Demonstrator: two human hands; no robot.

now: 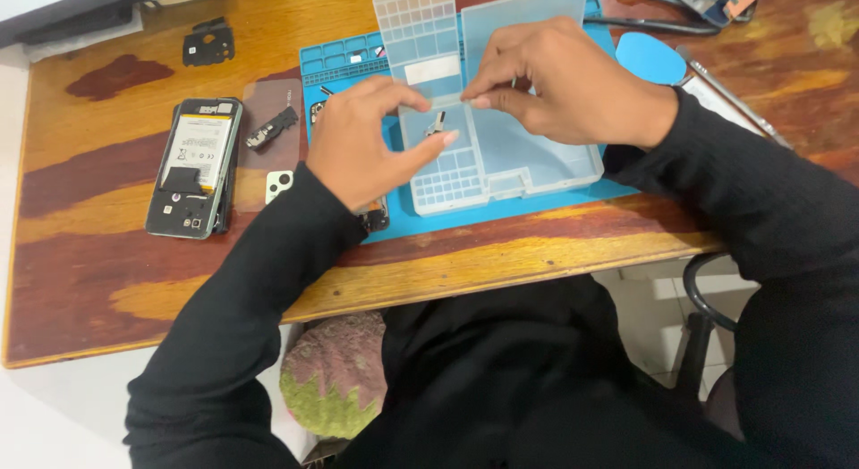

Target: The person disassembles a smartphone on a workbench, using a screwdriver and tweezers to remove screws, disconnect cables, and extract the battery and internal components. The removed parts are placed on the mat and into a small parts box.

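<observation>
Two hands meet over a clear plastic compartment tray (501, 160) lying on a blue work mat (528, 209) on the wooden table (116, 281). In the head view, the left hand (367, 147) and the right hand (555, 84) each pinch, thumb against forefinger, one end of a thin clear strip (447, 100) stretched between them just above the tray. A small metal part (436, 124) lies in the tray beneath the strip. Well to the left, an opened phone (194, 167) lies on the table, with a small black bracket (208, 44) farther back.
</observation>
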